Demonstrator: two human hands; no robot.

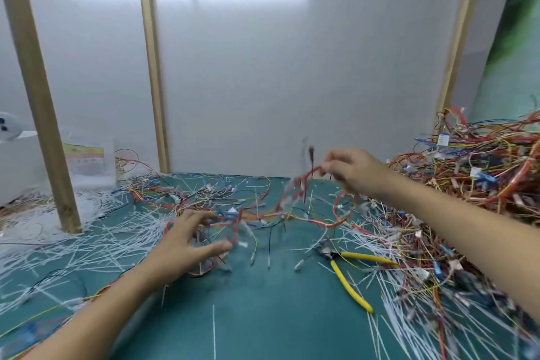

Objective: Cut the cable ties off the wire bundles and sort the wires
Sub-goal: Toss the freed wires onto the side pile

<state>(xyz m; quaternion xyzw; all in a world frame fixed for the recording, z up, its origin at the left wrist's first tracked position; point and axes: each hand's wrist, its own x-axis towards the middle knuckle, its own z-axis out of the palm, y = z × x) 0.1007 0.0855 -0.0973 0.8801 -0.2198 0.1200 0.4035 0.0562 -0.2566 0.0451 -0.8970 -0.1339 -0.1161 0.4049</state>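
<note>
Green matting (263,316) covers the bench, backed by white panels (292,67) set between wooden posts (152,67). Cut cable ties (87,248), thin and white, lie scattered over the left and near right of the mat. A large heap of wires (482,172), mostly red, orange, yellow and blue, fills the far right and spills toward the near edge. Yellow-handled cutters (365,256) lie on the mat right of centre, handles spread, touched by neither hand.

At left centre, the left hand (190,240) reaches over a tangled wire bundle (228,222); its fingers are spread and only slightly bent, the thumb apart below them. Motion blur hides whether the fingertips actually touch the bundle.

Farther off and to the right, the right hand (350,172) is raised above the mat with its fingers curled, pinching a red wire (306,174) at the fingertips. That wire trails down and left toward the loose strands at mid-mat, blurred along its length.
</note>
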